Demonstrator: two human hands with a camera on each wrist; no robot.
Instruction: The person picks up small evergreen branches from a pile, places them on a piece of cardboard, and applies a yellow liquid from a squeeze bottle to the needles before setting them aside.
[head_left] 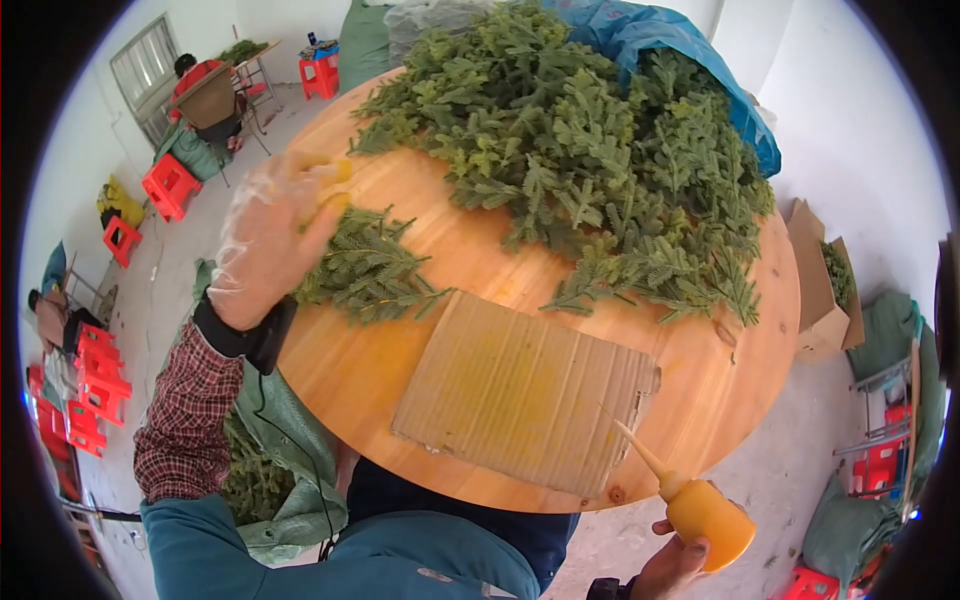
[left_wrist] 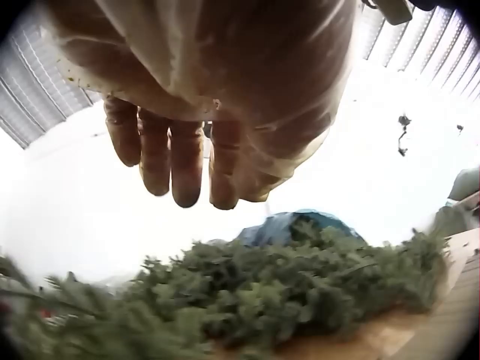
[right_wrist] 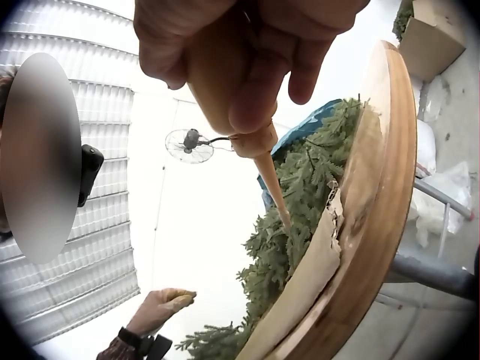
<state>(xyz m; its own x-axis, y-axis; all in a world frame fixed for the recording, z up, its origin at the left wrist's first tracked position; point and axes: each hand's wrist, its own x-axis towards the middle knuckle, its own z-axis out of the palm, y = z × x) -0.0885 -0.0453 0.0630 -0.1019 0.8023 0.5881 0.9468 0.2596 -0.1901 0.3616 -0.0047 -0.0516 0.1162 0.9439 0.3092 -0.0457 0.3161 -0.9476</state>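
Observation:
My right hand (head_left: 672, 569) grips a yellow-orange squeeze bottle (head_left: 712, 525) with a long thin nozzle. The bottle is beside the table's near right edge, its nozzle tip over the corner of a corrugated cardboard sheet (head_left: 520, 390) stained yellow in the middle. In the right wrist view, fingers curl around the bottle (right_wrist: 217, 75), its nozzle slanting down. A clear plastic glove covers my left hand (head_left: 268, 235), which is raised over a small pile of green fir sprigs (head_left: 370, 265). Its fingers (left_wrist: 186, 161) extend loosely with yellow on the tips, and nothing shows between them.
A large heap of fir sprigs (head_left: 590, 140) covers the far side of the round wooden table (head_left: 740, 400), spilling from a blue plastic bag (head_left: 690, 60). A cardboard box (head_left: 820, 290) stands on the right. Red stools (head_left: 170, 185) and seated people are at the left.

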